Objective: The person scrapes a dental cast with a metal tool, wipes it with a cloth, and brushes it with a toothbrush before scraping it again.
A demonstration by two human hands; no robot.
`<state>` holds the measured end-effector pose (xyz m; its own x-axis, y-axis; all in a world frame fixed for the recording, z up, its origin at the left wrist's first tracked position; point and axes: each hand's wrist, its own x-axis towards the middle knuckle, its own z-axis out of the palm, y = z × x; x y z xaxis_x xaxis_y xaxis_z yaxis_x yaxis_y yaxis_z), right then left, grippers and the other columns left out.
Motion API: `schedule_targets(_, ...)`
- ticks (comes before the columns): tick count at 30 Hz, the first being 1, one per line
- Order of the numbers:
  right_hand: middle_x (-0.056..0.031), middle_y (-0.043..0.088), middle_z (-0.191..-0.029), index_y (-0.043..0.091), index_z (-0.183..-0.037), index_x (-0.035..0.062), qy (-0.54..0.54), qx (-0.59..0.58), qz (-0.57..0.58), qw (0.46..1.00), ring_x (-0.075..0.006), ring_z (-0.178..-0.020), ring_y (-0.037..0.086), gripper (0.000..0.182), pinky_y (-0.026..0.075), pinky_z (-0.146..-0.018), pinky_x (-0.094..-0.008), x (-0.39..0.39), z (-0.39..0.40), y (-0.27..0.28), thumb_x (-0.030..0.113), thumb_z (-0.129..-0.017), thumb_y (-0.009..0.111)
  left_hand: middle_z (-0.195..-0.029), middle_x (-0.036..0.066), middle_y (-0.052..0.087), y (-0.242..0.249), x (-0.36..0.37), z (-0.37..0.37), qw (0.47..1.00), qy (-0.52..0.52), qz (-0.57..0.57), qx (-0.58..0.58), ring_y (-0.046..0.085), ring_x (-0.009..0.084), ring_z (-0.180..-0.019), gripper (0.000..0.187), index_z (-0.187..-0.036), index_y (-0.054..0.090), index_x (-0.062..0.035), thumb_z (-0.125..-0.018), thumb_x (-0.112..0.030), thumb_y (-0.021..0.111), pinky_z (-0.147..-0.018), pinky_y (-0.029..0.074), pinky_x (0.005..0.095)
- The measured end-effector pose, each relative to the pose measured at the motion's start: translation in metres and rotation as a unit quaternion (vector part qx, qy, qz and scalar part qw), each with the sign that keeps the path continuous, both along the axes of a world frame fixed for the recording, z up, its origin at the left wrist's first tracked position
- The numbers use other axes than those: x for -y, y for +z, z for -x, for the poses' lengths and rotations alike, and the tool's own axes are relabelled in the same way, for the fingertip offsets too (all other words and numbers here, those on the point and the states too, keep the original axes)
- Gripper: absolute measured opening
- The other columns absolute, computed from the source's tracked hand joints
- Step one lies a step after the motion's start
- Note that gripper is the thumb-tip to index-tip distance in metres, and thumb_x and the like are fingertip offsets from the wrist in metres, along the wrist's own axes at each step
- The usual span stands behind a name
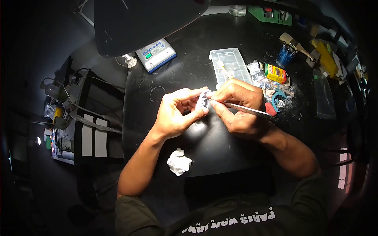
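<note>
Over the middle of the black table, my left hand (172, 114) grips a small white dental model (202, 101) between thumb and fingers. The model is curved, with tooth-like bumps along its edge. My right hand (238, 103) is closed in a pen-like hold around a slim metal dental carver (254, 111). Its handle slants out below the hand to the right. The thin tip points left and meets the model or lies just in front of it; exact contact is too small to tell. Both hands are close together, the right fingertips beside the model.
A crumpled white tissue (179, 162) lies near the front edge. Behind the hands is a clear compartment box (227, 55); right of it are a yellow-red box (275, 73), a blue arch-shaped piece (280, 96) and debris. A blue-white device (156, 55) stands back left, under a dark lamp hood (145, 23).
</note>
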<state>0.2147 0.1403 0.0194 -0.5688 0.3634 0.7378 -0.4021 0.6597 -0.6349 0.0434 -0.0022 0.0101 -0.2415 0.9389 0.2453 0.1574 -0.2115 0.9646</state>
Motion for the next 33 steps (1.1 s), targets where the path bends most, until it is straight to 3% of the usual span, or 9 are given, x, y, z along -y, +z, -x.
schedule_targets(12, -0.0123, 0.072, -0.080, 0.072, -0.084, 0.0009, 0.016, 0.002, -0.005, 1.000, -0.0240, -0.070, 0.072, 0.009, 0.054, -0.063, -0.0347, -0.0004, 0.0005, -0.0002, -0.005, -0.081, 0.078, -0.103, 0.004, 0.069, -0.0061, 0.0010, 0.0065, 0.999, -0.009, -0.016, -0.042, 0.065, 0.0086, -0.090, 0.049, -0.140, 0.068, 0.0038, -0.093, 0.000, 0.083, -0.077, 0.054, 0.0249)
schedule_targets(23, -0.0112, 0.068, -0.076, 0.067, -0.080, 0.0017, 0.010, 0.000, -0.028, 1.000, -0.0253, -0.066, 0.069, 0.011, 0.051, -0.060, -0.0356, -0.0035, 0.0014, -0.0001, -0.005, -0.078, 0.075, -0.105, 0.006, 0.073, -0.0032, 0.0001, 0.0020, 1.000, -0.008, -0.006, -0.003, 0.068, 0.0082, -0.089, 0.049, -0.139, 0.069, 0.0028, -0.091, 0.002, 0.083, -0.082, 0.057, 0.0246)
schedule_targets(33, -0.0111, 0.066, -0.075, 0.065, -0.080, 0.0007, 0.015, -0.003, -0.061, 0.998, -0.0254, -0.064, 0.067, 0.012, 0.050, -0.058, -0.0358, -0.0035, 0.0003, 0.0021, -0.007, -0.076, 0.073, -0.119, 0.013, 0.075, 0.0013, 0.0010, 0.0029, 0.999, -0.028, 0.007, 0.039, 0.072, 0.0130, -0.098, 0.048, -0.141, 0.064, 0.0081, -0.094, 0.004, 0.077, -0.090, 0.060, 0.0285)
